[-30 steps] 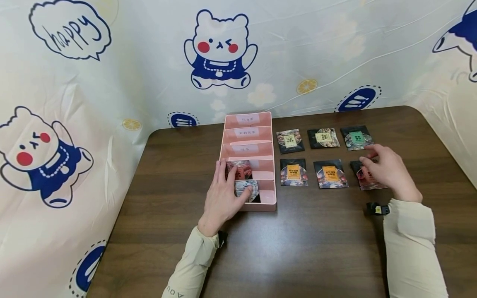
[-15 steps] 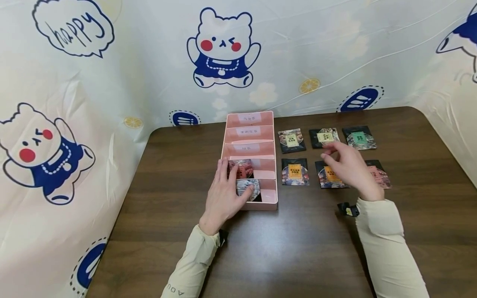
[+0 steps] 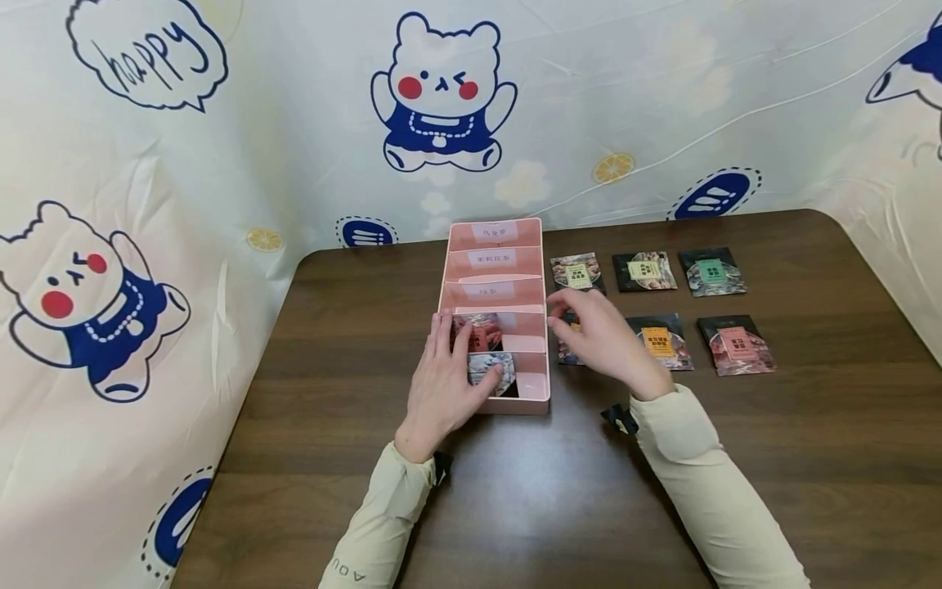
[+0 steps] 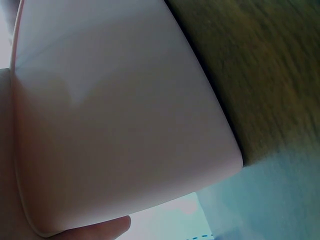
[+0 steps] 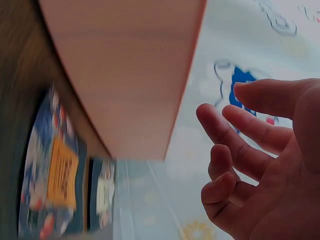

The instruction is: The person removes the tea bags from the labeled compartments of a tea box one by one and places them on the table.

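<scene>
A long pink divided box (image 3: 546,360) stands on the table with paper labels in its far compartments. My left hand (image 3: 437,393) rests over its left rim, fingers mostly straight, thumb above the front compartment. A red tea sachet (image 3: 486,334) lies in the second compartment from the front, and a bluish-white sachet (image 3: 491,368) in the front one, both partly covered by that hand. My right hand (image 3: 599,335), holding nothing, hovers by the box's right wall with loosely bent fingers. Beneath it an orange-label sachet (image 5: 62,175) is mostly hidden in the head view.
To the right lie a pale-label sachet (image 3: 577,272), another pale-label sachet (image 3: 644,271), a green-label sachet (image 3: 712,272), an orange-label sachet (image 3: 662,343) and a red-label sachet (image 3: 736,344). A printed curtain (image 3: 294,106) hangs behind the brown table (image 3: 331,360).
My right hand has moved left from the red-label sachet, across the lower row, to beside the box. The left hand stays on the box, and the sachets keep their places.
</scene>
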The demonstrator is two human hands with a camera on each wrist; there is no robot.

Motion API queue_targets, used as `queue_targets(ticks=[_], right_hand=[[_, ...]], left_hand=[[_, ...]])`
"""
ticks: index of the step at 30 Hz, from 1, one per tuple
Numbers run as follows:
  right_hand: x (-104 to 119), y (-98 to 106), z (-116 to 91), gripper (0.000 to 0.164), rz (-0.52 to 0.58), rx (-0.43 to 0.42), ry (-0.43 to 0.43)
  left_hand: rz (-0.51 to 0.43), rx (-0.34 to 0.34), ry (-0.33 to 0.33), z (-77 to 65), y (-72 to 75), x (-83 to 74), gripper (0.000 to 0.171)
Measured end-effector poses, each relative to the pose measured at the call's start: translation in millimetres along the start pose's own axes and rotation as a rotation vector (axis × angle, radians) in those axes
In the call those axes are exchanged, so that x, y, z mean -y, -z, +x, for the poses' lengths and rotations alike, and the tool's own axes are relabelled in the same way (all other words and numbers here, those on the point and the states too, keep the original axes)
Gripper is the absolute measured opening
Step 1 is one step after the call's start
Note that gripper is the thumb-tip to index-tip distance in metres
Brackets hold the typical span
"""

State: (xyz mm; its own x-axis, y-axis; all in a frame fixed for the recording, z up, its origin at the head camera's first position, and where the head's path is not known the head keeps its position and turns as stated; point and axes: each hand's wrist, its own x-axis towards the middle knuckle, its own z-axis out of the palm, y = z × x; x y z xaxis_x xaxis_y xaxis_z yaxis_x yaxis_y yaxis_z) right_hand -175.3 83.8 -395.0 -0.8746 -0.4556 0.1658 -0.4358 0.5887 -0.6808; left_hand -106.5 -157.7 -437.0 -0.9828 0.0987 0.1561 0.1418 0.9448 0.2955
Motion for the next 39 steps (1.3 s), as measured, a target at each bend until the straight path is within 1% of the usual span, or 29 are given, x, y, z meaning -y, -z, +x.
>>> queue_targets(ticks=[6,12,15,22,28,32,39], right_hand=[[17,-17,8,0.027,-0.051,0.045,0.007],[27,-31,16,0.026,-0.085,0.052,0.068],[30,-37,18,0.026,-0.104,0.067,0.083],[35,-48,23,0.029,-0.154,0.127,0.077],[37,-53,24,0.031,-0.191,0.126,0.071],[37,-56,25,0.033,-0.199,0.125,0.064],[36,-58,26,0.037,-0.164,0.139,0.045]], left_hand=[[0.006,-0.002,0.002,-0.2,0.3,-0.1,0.078],[0.003,-0.011,-0.004,-0.3,0.2,-0.5,0.078],[0.004,-0.013,-0.004,-0.4,0.4,-0.8,0.078],[0.003,-0.007,-0.002,-0.1,0.2,-0.7,0.078],[0.005,-0.005,-0.001,0.0,-0.4,-0.3,0.078],[0.004,-0.008,-0.003,-0.1,-0.4,-0.6,0.078],[0.008,-0.016,-0.002,0.4,-1.2,0.0,0.077]])
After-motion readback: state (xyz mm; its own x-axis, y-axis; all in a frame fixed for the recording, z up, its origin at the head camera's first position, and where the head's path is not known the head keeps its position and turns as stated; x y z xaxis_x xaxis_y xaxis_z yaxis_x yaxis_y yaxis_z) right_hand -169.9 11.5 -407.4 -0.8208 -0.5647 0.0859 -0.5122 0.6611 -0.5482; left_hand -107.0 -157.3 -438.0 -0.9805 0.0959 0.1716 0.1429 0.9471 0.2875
